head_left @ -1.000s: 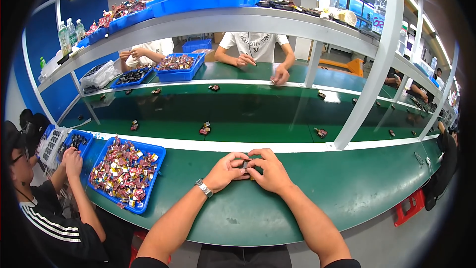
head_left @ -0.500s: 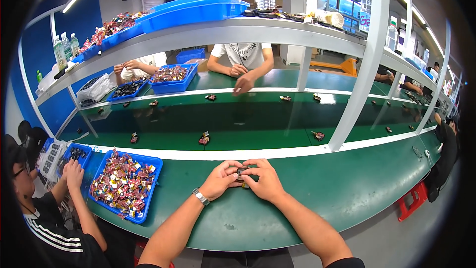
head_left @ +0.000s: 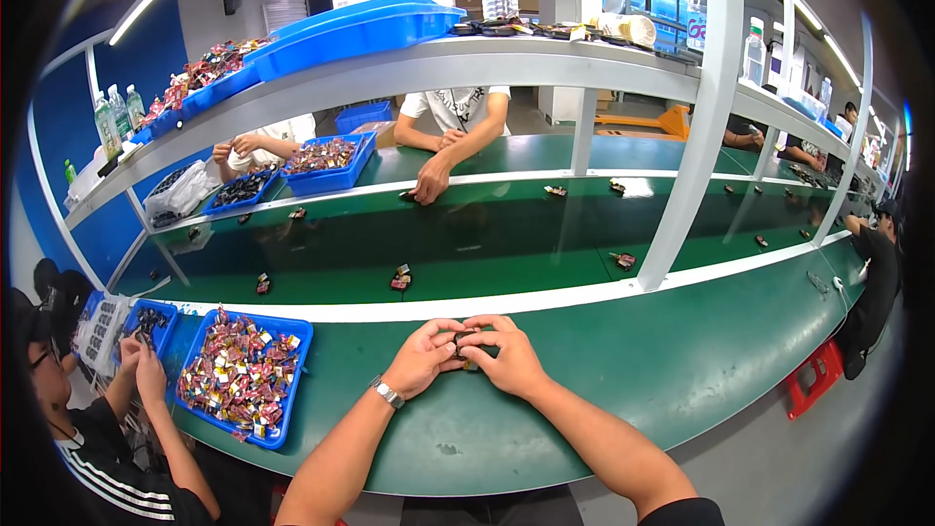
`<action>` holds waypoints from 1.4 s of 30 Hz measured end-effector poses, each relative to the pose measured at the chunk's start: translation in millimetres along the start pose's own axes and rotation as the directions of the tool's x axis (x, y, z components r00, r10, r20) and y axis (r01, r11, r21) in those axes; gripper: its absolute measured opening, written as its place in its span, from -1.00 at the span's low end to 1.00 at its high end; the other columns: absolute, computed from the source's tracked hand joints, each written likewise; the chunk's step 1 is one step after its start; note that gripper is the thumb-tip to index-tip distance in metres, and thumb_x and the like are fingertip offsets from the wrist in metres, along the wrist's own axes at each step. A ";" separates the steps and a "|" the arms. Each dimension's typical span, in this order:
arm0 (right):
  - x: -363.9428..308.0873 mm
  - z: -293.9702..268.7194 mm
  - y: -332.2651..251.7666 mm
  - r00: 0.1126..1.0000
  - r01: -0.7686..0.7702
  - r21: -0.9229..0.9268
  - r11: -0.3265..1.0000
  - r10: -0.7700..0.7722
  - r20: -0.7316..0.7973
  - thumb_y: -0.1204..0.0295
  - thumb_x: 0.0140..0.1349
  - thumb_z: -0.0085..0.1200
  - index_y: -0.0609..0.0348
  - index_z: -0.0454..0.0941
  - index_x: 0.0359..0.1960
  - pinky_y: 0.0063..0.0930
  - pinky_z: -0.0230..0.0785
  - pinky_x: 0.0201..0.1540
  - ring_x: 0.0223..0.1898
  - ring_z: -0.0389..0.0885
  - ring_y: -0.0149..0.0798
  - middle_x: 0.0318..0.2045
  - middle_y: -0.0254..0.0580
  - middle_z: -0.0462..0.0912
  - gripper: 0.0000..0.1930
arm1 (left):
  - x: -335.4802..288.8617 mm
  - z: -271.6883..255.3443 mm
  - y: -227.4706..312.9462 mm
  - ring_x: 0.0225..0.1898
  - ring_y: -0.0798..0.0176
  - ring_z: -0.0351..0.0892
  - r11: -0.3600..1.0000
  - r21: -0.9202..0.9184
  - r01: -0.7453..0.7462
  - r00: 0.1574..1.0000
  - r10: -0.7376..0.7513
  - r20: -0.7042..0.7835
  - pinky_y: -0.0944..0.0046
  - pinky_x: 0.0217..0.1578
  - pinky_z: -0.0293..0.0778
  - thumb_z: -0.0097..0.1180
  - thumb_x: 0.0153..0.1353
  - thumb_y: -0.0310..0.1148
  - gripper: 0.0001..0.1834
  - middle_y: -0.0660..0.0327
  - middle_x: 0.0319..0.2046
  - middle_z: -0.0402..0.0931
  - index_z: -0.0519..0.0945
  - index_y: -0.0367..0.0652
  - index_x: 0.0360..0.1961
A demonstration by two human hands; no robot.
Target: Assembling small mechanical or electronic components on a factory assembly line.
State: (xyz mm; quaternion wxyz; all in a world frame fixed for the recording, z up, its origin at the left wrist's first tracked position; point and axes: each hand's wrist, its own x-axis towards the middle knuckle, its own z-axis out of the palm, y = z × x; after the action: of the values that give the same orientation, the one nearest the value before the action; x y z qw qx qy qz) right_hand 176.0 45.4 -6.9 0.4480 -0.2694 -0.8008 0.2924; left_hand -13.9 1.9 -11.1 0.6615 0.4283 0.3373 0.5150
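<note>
My left hand point(head_left: 425, 358) and my right hand point(head_left: 504, 357) meet over the green bench top point(head_left: 584, 370), fingers closed around one small dark part point(head_left: 462, 340). A bit of yellowish material shows beneath it. Fingers cover most of the part, so its exact kind cannot be made out. To the left of my hands sits a blue tray point(head_left: 308, 351) heaped with small red, white and yellow pieces point(head_left: 239, 370) that look like little circuit boards with batteries.
Beyond a white rail, a green conveyor belt point(head_left: 526, 268) carries several small dark-and-red parts. Across it, a co-worker's hand point(head_left: 433, 178) touches one. A shelf frame post point(head_left: 687, 136) rises at right. Another person's hands point(head_left: 144, 356) work at far left. A red stool point(head_left: 813, 380) stands right.
Across the belt, the co-worker's hand has moved left and down onto a part. My view has shifted slightly; my hands keep hold of the dark part with little change.
</note>
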 end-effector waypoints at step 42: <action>-2.3 5.0 -12.9 0.999 0.038 0.014 0.999 -0.037 -0.026 0.51 0.07 0.24 0.06 0.71 -0.20 -0.25 0.35 0.18 0.15 0.42 -0.07 0.05 -0.22 0.55 -0.77 | -1.0 -2.8 -4.0 0.11 0.22 0.51 0.995 -0.042 -0.090 0.996 0.089 -0.014 0.13 0.11 0.50 0.06 0.32 -0.51 -0.75 0.07 0.15 0.45 0.38 -0.12 -0.01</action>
State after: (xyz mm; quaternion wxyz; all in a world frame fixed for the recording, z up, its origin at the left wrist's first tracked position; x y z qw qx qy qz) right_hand 170.5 33.9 -1.2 0.4658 -0.2548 -0.7976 0.2863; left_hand -15.1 1.1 -15.9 0.6447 0.4258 0.3107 0.5537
